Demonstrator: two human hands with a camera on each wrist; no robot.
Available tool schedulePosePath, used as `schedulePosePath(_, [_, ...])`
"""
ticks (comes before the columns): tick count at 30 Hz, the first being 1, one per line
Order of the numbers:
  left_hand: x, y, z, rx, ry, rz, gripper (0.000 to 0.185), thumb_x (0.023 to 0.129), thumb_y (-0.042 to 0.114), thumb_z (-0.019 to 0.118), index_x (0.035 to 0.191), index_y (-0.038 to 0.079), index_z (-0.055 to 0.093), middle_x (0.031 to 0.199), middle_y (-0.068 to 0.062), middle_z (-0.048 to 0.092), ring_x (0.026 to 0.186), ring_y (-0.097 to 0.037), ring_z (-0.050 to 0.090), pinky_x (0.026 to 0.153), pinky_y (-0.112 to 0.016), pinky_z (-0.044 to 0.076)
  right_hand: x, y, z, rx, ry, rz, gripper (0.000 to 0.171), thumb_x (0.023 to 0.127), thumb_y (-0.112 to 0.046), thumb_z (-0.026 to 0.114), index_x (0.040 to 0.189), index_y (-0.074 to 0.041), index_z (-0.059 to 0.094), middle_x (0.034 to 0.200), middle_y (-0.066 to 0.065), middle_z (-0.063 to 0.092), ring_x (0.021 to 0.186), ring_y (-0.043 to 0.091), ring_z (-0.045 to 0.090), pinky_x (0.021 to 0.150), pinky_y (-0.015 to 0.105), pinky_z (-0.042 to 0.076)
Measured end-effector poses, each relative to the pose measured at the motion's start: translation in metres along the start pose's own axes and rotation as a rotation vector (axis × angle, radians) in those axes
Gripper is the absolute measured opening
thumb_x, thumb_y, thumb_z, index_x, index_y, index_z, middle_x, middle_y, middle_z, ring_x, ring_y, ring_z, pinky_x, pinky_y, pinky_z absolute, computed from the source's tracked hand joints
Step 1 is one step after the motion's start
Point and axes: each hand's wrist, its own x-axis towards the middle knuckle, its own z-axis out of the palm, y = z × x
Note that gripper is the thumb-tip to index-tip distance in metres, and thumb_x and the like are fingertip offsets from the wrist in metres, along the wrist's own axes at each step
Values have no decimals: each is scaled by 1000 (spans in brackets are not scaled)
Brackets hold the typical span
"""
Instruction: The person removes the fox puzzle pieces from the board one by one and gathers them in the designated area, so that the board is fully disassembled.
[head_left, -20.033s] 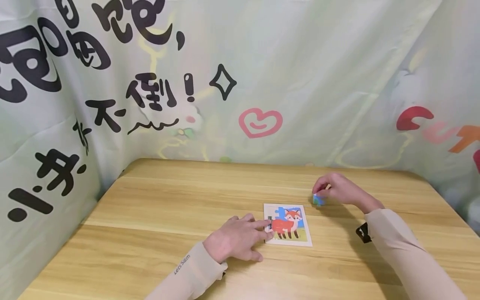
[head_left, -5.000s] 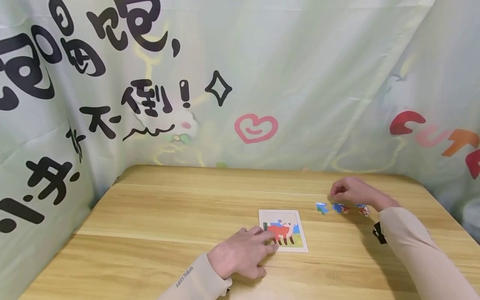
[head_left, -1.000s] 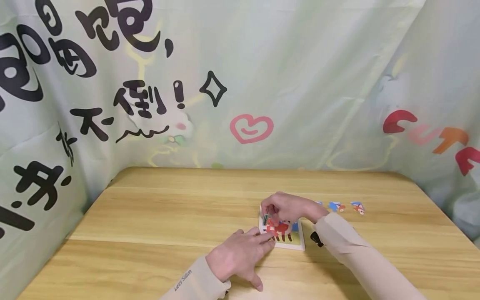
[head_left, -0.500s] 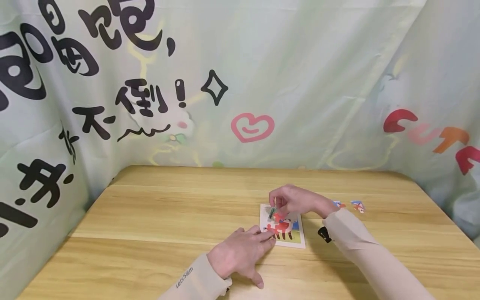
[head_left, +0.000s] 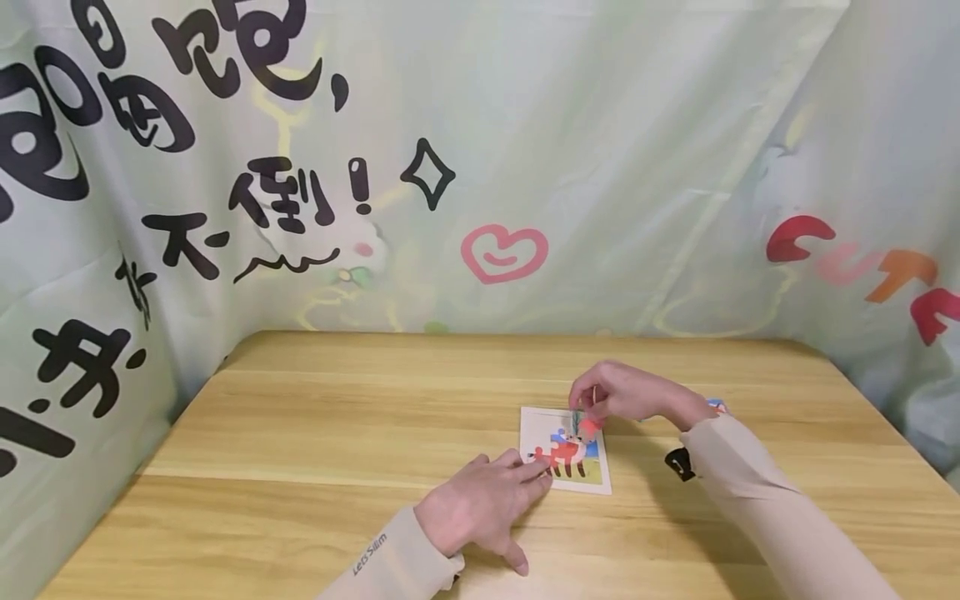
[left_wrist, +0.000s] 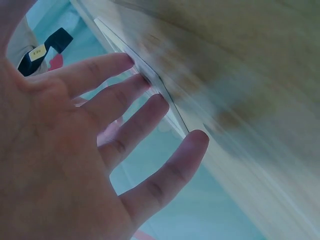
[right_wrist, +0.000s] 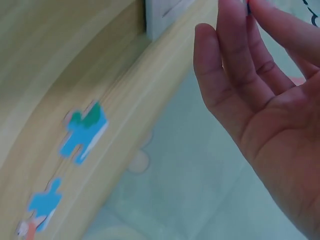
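Observation:
A small fox jigsaw puzzle in a white frame [head_left: 531, 417] lies at the middle right of the table. My left hand [head_left: 480, 506] rests with spread, straight fingers on its left edge; the left wrist view shows the fingertips [left_wrist: 159, 100] at the frame's side. Above the puzzle's upper right corner, my right hand [head_left: 628, 393] pinches a puzzle piece [head_left: 590, 429], red with a dark green plant. In the right wrist view that piece is almost fully hidden by the fingers. The top and left of the puzzle show bare white backing; the fox's body and legs are in place.
Loose puzzle pieces lie on the table right of the frame. The right wrist view shows a blue and green piece [right_wrist: 87, 134] and a blue piece [right_wrist: 46, 202]. Another piece [head_left: 717, 406] peeks out behind the right sleeve [head_left: 757, 479]. A printed curtain [head_left: 600, 167] hangs behind the table.
Over the last second my right hand has carried the red and green piece from the puzzle's left side to its upper right. Earlier, several top pieces moved onto the table. My left hand has stayed.

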Motion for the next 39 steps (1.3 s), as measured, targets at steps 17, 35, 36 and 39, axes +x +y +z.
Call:
schedulePosePath(17, [-2, -1, -1, 18, 3, 6, 103, 71, 68, 78, 157, 25, 41, 163, 10, 29, 137, -11, 38, 103, -34, 47, -33, 19, -12, -64, 26, 31, 21, 85, 15, 65, 101, 5, 75, 77, -6, 64, 66, 5, 51, 61, 25, 49])
schedulePosePath(35, [-2, 0, 2, -13, 9, -5, 103, 70, 66, 80, 156, 24, 43, 163, 10, 30, 136, -11, 39, 103, -36, 47, -52, 39, -3, -69, 23, 91, 26, 82, 19, 60, 96, 2, 73, 71, -5, 59, 63, 4, 45, 59, 24, 42])
schedulePosePath(36, [-2, 0, 2, -11, 8, -6, 102, 70, 67, 80, 156, 25, 43, 163, 10, 30, 137, -11, 39, 103, -36, 47, -53, 40, -4, -64, 20, 100, 27, 81, 20, 60, 96, 2, 72, 70, -5, 58, 62, 4, 45, 58, 24, 42])
schedulePosePath(39, [-1, 1, 3, -1, 5, -8, 103, 70, 68, 79, 156, 25, 42, 163, 10, 29, 137, -11, 38, 103, -35, 46, -56, 42, -4, -43, 17, 127, 27, 80, 21, 58, 95, 1, 70, 70, -5, 57, 61, 5, 45, 58, 24, 40])
